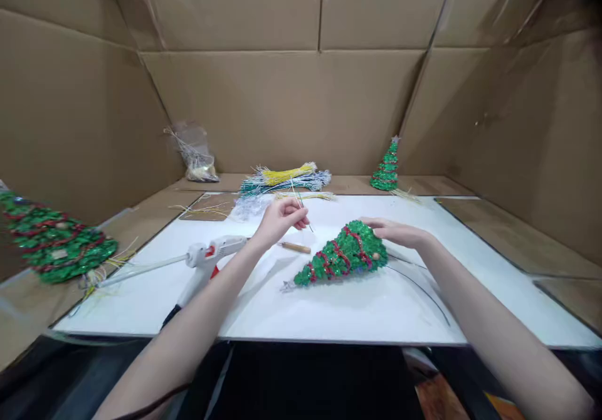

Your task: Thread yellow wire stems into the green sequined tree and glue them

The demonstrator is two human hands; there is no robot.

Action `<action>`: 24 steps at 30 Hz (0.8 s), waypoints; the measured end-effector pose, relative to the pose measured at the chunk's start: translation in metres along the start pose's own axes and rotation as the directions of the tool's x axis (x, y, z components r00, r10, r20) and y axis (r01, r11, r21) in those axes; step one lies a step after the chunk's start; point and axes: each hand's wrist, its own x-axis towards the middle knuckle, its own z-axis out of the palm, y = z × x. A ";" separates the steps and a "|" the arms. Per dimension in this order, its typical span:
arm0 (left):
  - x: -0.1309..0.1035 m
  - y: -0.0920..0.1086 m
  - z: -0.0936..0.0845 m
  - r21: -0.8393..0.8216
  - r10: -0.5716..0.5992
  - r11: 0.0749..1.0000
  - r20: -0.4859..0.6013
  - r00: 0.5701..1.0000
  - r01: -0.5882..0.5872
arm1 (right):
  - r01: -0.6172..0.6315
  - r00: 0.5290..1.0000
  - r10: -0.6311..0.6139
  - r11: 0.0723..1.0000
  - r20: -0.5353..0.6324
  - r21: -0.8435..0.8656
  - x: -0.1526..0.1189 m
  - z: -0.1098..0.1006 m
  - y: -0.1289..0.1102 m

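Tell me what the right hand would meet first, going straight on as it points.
Likely the lying green tree, at its wide end; the right hand seems to touch it, though depth is unclear.

Glue gun (202,266) blocking left, front right open

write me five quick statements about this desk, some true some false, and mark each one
1. The left hand holds a thin strand. True.
2. The right hand grips the glue gun. False: it touches the base end of the nearest green tree.
3. That tree lies on its side. True.
4. Its star tip points right. False: it points left.
5. The small tree at the back stands upright. True.
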 end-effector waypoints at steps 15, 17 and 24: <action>-0.009 0.015 0.002 0.100 -0.032 0.995 0.119 0.992 0.020 | 0.010 1.000 -0.014 0.984 -0.020 -0.175 -0.010 -0.012 -0.013; -0.009 0.015 0.002 0.121 -0.036 0.992 0.124 0.992 0.021 | 0.015 1.000 -0.019 0.981 -0.021 -0.191 -0.012 -0.014 -0.014; -0.008 0.008 -0.001 0.201 -0.071 0.979 0.175 0.982 0.035 | -0.015 0.996 0.004 0.990 -0.084 -0.138 -0.012 -0.008 -0.017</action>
